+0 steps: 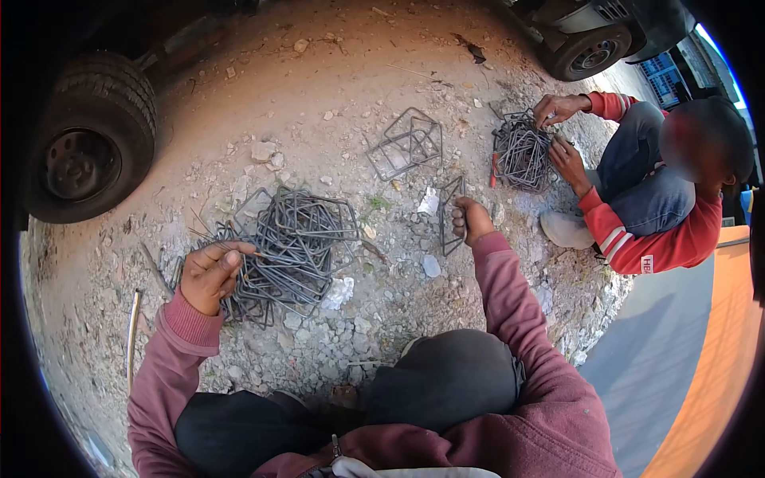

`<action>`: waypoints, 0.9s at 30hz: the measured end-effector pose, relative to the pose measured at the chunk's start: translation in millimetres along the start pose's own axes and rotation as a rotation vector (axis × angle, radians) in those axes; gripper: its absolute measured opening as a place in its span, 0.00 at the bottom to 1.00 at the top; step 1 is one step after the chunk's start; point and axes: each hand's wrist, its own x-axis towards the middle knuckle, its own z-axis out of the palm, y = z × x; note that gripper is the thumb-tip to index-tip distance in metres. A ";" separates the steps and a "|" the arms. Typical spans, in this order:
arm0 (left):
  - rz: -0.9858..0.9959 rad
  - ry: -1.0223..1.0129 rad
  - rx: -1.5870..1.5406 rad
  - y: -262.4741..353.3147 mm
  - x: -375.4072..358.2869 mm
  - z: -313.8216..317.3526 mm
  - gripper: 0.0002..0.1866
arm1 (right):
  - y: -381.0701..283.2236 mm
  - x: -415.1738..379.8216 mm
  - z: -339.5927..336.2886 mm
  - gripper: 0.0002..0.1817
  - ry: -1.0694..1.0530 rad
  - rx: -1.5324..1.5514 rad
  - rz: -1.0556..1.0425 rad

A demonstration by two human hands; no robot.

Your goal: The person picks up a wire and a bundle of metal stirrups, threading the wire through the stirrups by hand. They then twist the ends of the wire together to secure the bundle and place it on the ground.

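Observation:
My right hand (472, 221) is closed around one side of a bent steel rebar stirrup (446, 211), held just above the gravel. At the left edge of a large heap of rebar stirrups (307, 239), my left hand (211, 275) has its thumb and fingers pinched together. Whatever lies between those fingertips is too small to make out against the dark bars. A few loose stirrups (406, 143) rest on the ground beyond my right hand.
At right, a crouching co-worker (661, 223) in a red jacket handles another stirrup pile (526, 155), with a red-handled tool (494, 169) beside it. Vehicle wheels stand at far left (80, 155) and top right (591, 54). Stones and rubble cover the ground.

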 end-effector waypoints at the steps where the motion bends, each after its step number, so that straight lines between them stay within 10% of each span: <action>1: 0.002 0.005 -0.020 -0.8 1.7 0.1 0.14 | -16.2 2.1 -11.2 0.07 -0.053 0.143 -0.012; 11: 0.011 0.000 -0.062 -0.6 11.6 1.2 0.15 | -81.3 108.9 64.5 0.10 0.243 -1.477 -1.465; 21: -0.050 0.086 -0.062 -2.0 12.0 -8.2 0.15 | -2.4 141.0 62.3 0.21 0.305 -1.962 -1.046; 27: -0.016 0.072 -0.098 -4.0 22.2 -7.7 0.15 | -7.0 92.5 54.5 0.18 0.188 -1.436 -1.060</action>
